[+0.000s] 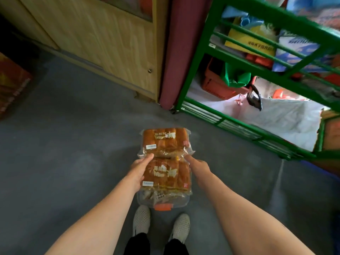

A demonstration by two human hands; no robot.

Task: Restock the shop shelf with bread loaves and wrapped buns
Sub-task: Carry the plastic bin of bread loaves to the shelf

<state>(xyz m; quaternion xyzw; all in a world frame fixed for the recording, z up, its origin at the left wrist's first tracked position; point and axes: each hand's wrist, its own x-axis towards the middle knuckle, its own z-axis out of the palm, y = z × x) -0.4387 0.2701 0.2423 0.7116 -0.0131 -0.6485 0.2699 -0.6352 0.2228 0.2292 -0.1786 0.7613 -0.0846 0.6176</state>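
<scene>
— Above the grey floor, just over the shoes, being carried: a stack of wrapped bread packs, the far pack jutting past the near pack, more wrapping showing beneath.

— And being held how?

— Being clasped from both sides. Left hand lying along the left edge of the near pack, fingers reaching toward the seam between the two packs. Right hand pressing the right edge, one finger pointing at that same seam. Grip on both sides closing on the stack; fingers under it hidden.

— Handling well, probably?

— Likely feeling light and soft, easily squashed, with slick film letting the packs slide over one another. Probably better supporting from underneath and squeezing only lightly at the sides.

— Arms?

— Both forearms reaching forward and converging on the stack, wrists fairly straight.

— Shelf?

— Green metal rack standing far right, well apart from the stack, already crowded with bags and an orange basket.
</scene>
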